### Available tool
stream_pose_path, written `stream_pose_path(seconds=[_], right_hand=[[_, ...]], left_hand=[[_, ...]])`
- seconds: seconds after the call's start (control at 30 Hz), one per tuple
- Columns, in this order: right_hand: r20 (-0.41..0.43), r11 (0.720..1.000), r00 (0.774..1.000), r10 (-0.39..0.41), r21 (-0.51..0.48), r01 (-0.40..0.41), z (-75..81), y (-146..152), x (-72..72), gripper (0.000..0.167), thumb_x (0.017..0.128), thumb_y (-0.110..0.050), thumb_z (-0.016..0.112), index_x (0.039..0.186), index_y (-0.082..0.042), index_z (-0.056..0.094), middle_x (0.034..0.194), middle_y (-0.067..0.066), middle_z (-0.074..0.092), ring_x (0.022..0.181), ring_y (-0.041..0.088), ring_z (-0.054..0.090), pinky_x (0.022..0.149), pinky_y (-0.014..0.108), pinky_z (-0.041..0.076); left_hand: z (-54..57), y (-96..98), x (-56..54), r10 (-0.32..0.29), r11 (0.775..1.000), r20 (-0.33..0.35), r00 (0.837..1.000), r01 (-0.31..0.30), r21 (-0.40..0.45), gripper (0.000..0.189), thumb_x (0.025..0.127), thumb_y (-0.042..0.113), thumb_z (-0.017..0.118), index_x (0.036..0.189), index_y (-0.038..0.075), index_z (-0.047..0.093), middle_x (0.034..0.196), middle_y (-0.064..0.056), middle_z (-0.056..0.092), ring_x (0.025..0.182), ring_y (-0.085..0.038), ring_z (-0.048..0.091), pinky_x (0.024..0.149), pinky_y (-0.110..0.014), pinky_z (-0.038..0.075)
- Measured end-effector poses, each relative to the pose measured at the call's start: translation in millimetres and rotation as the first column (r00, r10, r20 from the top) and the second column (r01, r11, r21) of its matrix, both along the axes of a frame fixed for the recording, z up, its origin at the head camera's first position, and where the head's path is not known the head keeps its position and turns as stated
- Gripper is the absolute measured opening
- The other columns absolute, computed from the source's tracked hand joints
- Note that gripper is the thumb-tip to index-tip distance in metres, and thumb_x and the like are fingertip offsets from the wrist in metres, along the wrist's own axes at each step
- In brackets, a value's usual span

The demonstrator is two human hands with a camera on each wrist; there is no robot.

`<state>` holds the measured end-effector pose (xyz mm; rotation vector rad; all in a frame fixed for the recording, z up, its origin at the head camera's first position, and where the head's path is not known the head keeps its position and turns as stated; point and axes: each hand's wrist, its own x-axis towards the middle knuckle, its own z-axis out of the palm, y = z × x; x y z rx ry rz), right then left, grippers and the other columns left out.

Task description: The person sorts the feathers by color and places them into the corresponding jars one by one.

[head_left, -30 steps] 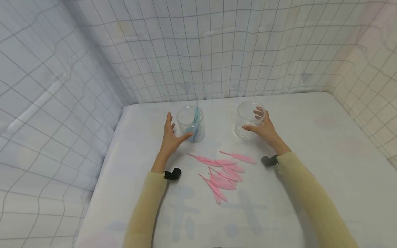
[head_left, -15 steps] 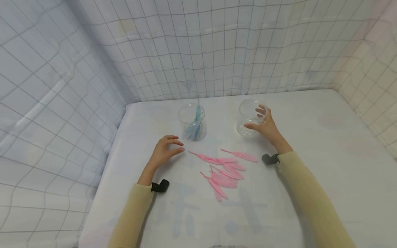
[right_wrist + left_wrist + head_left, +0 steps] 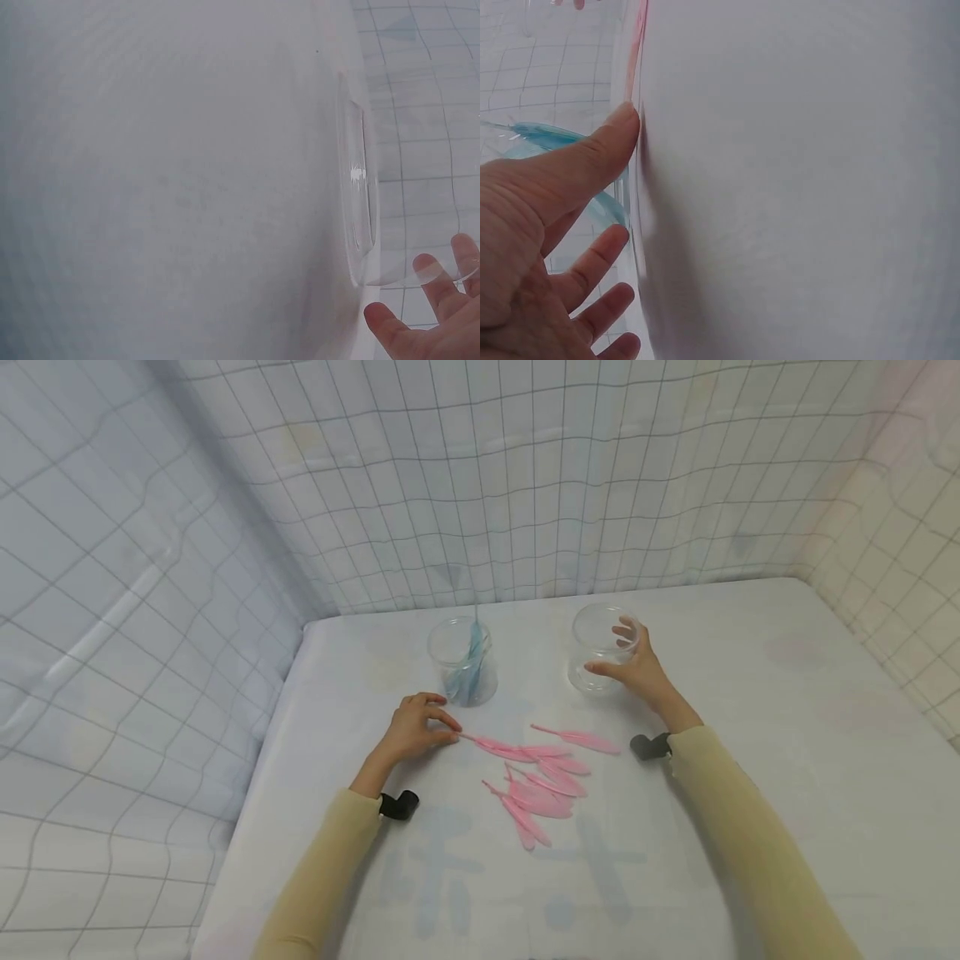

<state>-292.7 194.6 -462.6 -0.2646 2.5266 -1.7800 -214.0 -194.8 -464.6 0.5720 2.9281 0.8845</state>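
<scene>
My left hand point(image 3: 416, 727) pinches the quill end of a pink feather point(image 3: 498, 747) between thumb and index finger. In the left wrist view, the thumb tip meets the quill and the index finger is hidden behind it. My right hand point(image 3: 637, 668) holds the side of a clear jar point(image 3: 588, 639) standing upright at the back right, thumb in front and fingers behind. No feather shows inside that jar. Several blue feathers point(image 3: 472, 664) stand in a second clear jar point(image 3: 444, 652), just beyond my left hand.
More pink feathers point(image 3: 542, 797) lie loosely overlapped on the white table point(image 3: 787, 760) between my forearms. One pink feather point(image 3: 592, 742) lies apart, nearer the right-hand jar. Grid-patterned white curtains point(image 3: 525, 485) enclose the back and sides.
My left hand has come away from the jar of blue feathers, down toward me, then onto the pink feather's quill. My right hand stays at its jar.
</scene>
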Motion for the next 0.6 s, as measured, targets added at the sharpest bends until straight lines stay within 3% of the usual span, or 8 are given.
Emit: stream_pose_path(seconds=[0.37, 0.5, 0.6], right_hand=[[0.004, 1.0, 1.0, -0.009, 0.008, 0.009, -1.0, 0, -0.4, 0.109, 0.073, -0.035, 0.083, 0.15, -0.016, 0.009, 0.151, 0.01, 0.024, 0.136, 0.03, 0.023, 0.106, 0.052, 0.024], [0.003, 1.0, 1.0, -0.017, 0.013, 0.017, -1.9, -1, -0.9, 0.11, 0.071, -0.037, 0.084, 0.149, -0.016, 0.01, 0.151, 0.009, 0.025, 0.136, 0.029, 0.023, 0.106, 0.052, 0.025], [0.003, 1.0, 1.0, -0.021, 0.01, 0.021, -2.3, -1, -1.7, 0.111, 0.07, -0.038, 0.085, 0.149, -0.016, 0.01, 0.15, 0.009, 0.026, 0.136, 0.029, 0.024, 0.106, 0.051, 0.025]], left_hand=[[0.6, -1.7, 0.5, 0.017, 1.0, 0.014, 1.0, -0.017, 0.009, 0.008, 0.078, 0.021, 0.08, 0.079, 0.015, 0.076, 0.126, -0.018, 0.054, 0.121, -0.045, 0.036, 0.102, -0.057, 0.023], [8.7, -5.0, 5.0, 0.001, 0.999, -0.02, 1.0, 0.0, 0.04, 0.007, 0.078, 0.02, 0.08, 0.081, 0.014, 0.077, 0.123, -0.017, 0.056, 0.119, -0.042, 0.04, 0.102, -0.056, 0.024], [21.3, -8.0, 10.4, 0.005, 0.996, -0.038, 0.999, -0.001, 0.085, 0.008, 0.078, 0.02, 0.079, 0.083, 0.014, 0.077, 0.125, -0.016, 0.054, 0.121, -0.04, 0.039, 0.102, -0.055, 0.025]])
